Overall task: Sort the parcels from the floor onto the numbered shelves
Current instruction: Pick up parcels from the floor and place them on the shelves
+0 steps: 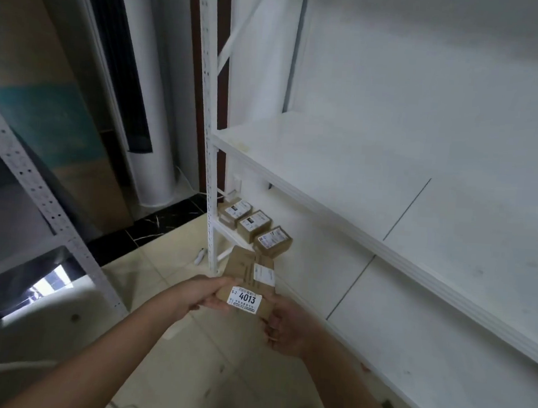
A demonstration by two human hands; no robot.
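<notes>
I see both hands holding one flat brown parcel (pixel 249 282) low in front of a white shelf unit (pixel 358 184). Left hand (pixel 201 291) grips its near-left edge, right hand (pixel 287 329) supports it from below. White sticker (pixel 245 299) reads 4013. Three small boxes (pixel 253 226) sit in a row on the lower shelf (pixel 381 307), far left.

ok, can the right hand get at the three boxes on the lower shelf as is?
Probably not yet: the right hand and left hand both hold the 4013 parcel. The path to the three boxes on the lower shelf looks open otherwise.
</notes>
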